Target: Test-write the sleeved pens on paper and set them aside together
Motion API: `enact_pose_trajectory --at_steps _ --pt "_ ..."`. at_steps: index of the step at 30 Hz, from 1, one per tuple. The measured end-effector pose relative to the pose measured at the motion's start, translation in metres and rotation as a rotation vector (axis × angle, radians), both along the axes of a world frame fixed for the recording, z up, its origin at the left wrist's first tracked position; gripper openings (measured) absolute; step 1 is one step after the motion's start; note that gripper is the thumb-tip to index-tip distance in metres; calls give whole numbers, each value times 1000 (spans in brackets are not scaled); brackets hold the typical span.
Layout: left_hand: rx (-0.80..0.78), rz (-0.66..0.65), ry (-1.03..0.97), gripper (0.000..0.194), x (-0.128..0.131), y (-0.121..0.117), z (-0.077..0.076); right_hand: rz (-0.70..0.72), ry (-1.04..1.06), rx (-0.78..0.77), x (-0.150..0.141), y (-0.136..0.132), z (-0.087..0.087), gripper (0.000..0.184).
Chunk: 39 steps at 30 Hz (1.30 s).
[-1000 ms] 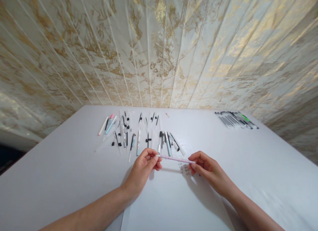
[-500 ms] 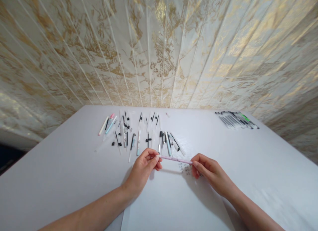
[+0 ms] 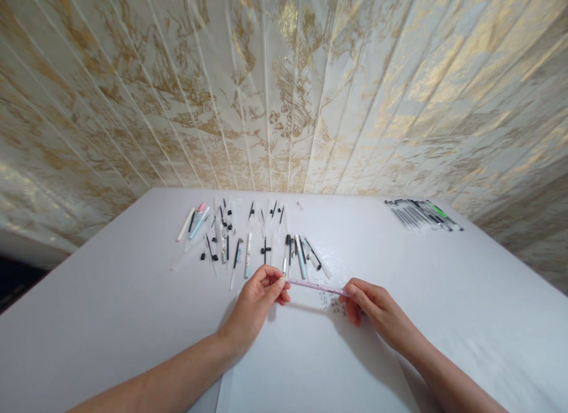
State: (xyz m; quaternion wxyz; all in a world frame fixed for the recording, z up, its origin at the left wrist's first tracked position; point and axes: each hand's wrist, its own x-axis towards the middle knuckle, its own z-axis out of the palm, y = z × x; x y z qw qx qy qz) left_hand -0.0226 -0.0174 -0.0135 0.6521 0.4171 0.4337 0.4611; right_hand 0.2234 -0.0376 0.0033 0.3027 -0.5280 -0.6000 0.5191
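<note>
A slim pale purple pen [image 3: 315, 287] stretches between my two hands, nearly level and a little lower at its right end. My left hand [image 3: 261, 291] pinches its left end between thumb and fingers. At the other end, my right hand [image 3: 366, 300] has its thumb and fingers closed round the pen, hiding that tip. Below lies a white sheet of paper [image 3: 310, 365] with several small handwritten marks [image 3: 332, 300] near its upper right, partly covered by my right hand.
Beyond my hands lie scattered pen parts: a white-and-blue pen barrel [image 3: 248, 256], another barrel [image 3: 300, 256], dark refills [image 3: 236, 254], and small black caps [image 3: 215, 257]. A row of clear pens with black caps [image 3: 423, 215] sits at the back right. A gold-patterned curtain [image 3: 288, 105] rises behind the table.
My right hand has shifted slightly right along the pen's end, and its fingers have curled lower. My left hand and the loose parts look the same.
</note>
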Motion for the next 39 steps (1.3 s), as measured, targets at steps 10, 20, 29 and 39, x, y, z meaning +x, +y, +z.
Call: enact_pose_trajectory --at_steps 10,20,29,39 --pt "-1 -3 -4 12 0 -1 0 9 -15 14 2 0 0 36" --pt "-14 -1 4 12 1 0 1 14 -15 45 -1 -1 0 30" --pt "-9 16 32 12 2 0 4 23 -36 35 0 -1 2 33" --pt "-9 19 55 13 2 0 5 36 -55 35 0 0 1 31"
